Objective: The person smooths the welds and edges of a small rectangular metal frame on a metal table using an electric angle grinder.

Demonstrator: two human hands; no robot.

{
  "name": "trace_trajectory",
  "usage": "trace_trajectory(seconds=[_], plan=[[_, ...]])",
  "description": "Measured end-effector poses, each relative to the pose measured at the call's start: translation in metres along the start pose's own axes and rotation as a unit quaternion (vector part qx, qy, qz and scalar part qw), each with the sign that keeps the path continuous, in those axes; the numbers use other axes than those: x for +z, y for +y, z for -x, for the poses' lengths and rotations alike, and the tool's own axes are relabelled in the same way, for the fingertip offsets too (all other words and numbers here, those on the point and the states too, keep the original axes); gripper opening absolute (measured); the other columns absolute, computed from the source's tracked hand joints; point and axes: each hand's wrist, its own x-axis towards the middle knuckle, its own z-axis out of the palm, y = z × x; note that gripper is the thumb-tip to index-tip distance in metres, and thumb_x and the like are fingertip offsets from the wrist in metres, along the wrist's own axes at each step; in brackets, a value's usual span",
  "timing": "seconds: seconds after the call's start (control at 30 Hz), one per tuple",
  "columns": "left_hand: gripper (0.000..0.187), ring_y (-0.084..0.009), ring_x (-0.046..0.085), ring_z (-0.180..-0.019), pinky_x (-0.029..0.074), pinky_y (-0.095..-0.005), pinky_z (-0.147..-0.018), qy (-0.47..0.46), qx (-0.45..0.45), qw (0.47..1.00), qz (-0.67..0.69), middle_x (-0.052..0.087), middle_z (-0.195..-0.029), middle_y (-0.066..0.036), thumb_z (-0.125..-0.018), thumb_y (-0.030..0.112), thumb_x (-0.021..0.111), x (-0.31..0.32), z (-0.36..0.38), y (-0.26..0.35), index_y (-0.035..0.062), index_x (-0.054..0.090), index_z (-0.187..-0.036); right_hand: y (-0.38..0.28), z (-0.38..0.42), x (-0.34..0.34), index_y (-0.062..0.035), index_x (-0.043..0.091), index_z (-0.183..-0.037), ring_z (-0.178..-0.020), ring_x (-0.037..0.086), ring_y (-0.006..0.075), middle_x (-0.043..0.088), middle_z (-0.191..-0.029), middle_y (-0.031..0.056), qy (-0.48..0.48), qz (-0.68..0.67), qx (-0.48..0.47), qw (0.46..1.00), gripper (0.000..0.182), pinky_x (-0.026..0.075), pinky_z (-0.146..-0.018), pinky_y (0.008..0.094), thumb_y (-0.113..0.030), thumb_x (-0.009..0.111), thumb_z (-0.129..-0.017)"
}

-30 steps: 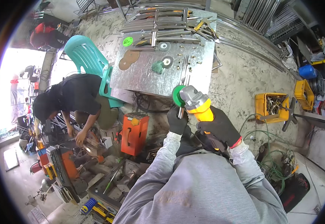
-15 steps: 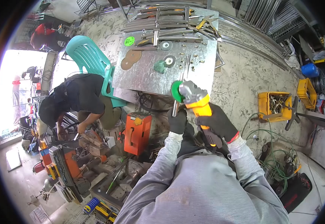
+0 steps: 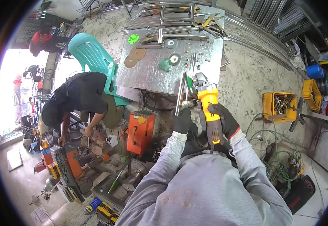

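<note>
My left hand (image 3: 181, 121), in a black glove, is closed round the lower end of a shiny metal tube (image 3: 181, 94) that points up toward the metal-topped table (image 3: 149, 77). In my right hand (image 3: 224, 120), also gloved, is a yellow angle grinder (image 3: 209, 101), held by its body. The grinder's head is up, and its green disc (image 3: 189, 82) stands edge-on right beside the tube; whether they touch I cannot tell. Worn discs (image 3: 136, 55) and a green cloth-like piece (image 3: 164, 64) lie on the table.
A person in black (image 3: 83, 92) bends over tools at the left, near a teal chair (image 3: 90, 51). An orange box (image 3: 140, 132) stands below the table. Yellow crates (image 3: 279, 107) and a green hose (image 3: 275, 132) are at the right. Another person in red (image 3: 41, 42) is far left.
The grinder has turned more upright and moved slightly right, its disc now seen edge-on. The tube has tilted and shifted, and more of it shows. The person in black has moved their hands slightly.
</note>
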Motion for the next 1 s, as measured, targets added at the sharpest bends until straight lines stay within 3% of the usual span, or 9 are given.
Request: trace_trajectory(seconds=[0.03, 0.23, 0.67, 0.77, 0.87, 0.93, 1.0], plan=[[0.013, -0.0038, 0.055, -0.058, 0.04, -0.0247, -0.05, 0.011, 0.025, 1.0, 0.01, 0.064, -0.073, 0.005, -0.098, 0.0, 0.064, 0.007, 0.001, 0.009, 0.0036, 0.077, -0.101, 0.005, -0.004, -0.003, -0.0017, 0.059, -0.134, -0.076, 0.076, 0.0265, 0.072, -0.095, 0.0116, 0.009, -0.057, 0.005, 0.998, 0.052, 0.067, -0.07, 0.0447, -0.034, 0.076, -0.098], [0.017, -0.0036, 0.055, -0.056, 0.039, -0.0243, -0.049, 0.003, 0.041, 0.999, 0.011, 0.065, -0.073, 0.005, -0.099, -0.002, 0.064, 0.004, -0.002, 0.003, 0.003, 0.079, -0.107, 0.02, -0.013, -0.013, -0.0028, 0.059, -0.133, -0.075, 0.074, 0.0243, 0.069, -0.09, 0.0081, -0.071, -0.161, -0.006, 0.984, 0.053, 0.067, -0.07, 0.0438, -0.039, 0.076, -0.098], [0.015, -0.0026, 0.053, -0.052, 0.036, -0.0243, -0.046, 0.012, 0.008, 0.999, 0.041, 0.061, -0.069, 0.006, -0.099, -0.005, 0.065, 0.005, -0.003, -0.001, 0.0042, 0.076, -0.101, 0.045, -0.019, -0.025, -0.0003, 0.06, -0.133, -0.071, 0.069, 0.0245, 0.067, -0.089, 0.0097, -0.093, -0.2, -0.002, 0.975, 0.058, 0.063, -0.066, 0.0414, -0.042, 0.076, -0.096], [0.014, -0.0025, 0.051, -0.052, 0.035, -0.0242, -0.045, 0.011, 0.013, 0.999, 0.036, 0.059, -0.067, 0.007, -0.099, -0.004, 0.065, 0.009, 0.004, 0.014, 0.0053, 0.074, -0.094, 0.027, -0.014, -0.019, 0.0002, 0.06, -0.133, -0.071, 0.071, 0.0243, 0.069, -0.09, 0.0106, -0.064, -0.173, -0.012, 0.983, 0.058, 0.064, -0.067, 0.0407, -0.042, 0.077, -0.096], [0.016, -0.0022, 0.049, -0.051, 0.034, -0.0246, -0.045, 0.011, 0.005, 0.999, 0.046, 0.057, -0.065, 0.008, -0.099, -0.003, 0.064, 0.009, 0.004, 0.013, 0.0058, 0.071, -0.088, -0.011, -0.013, -0.01, 0.0005, 0.061, -0.131, -0.072, 0.072, 0.0237, 0.071, -0.092, 0.0113, -0.043, -0.055, 0.002, 0.998, 0.054, 0.064, -0.068, 0.0396, -0.037, 0.078, -0.095], [0.015, -0.0028, 0.049, -0.051, 0.035, -0.0255, -0.045, -0.008, 0.022, 0.999, 0.029, 0.057, -0.065, 0.007, -0.099, -0.002, 0.065, 0.009, 0.003, 0.017, 0.0058, 0.07, -0.087, -0.036, -0.003, 0.008, -0.0006, 0.062, -0.128, -0.073, 0.072, 0.0229, 0.072, -0.092, 0.0105, 0.057, 0.116, -0.016, 0.992, 0.047, 0.064, -0.068, 0.039, -0.032, 0.076, -0.096], [0.014, -0.0033, 0.049, -0.052, 0.035, -0.0265, -0.046, 0.001, 0.021, 0.999, 0.037, 0.057, -0.066, 0.007, -0.098, -0.002, 0.065, 0.008, 0.0, 0.01, 0.0056, 0.07, -0.088, -0.045, 0.004, 0.02, -0.0008, 0.065, -0.124, -0.074, 0.071, 0.0195, 0.072, -0.091, 0.0078, 0.076, 0.164, -0.016, 0.984, 0.042, 0.062, -0.07, 0.0369, -0.028, 0.077, -0.094]])
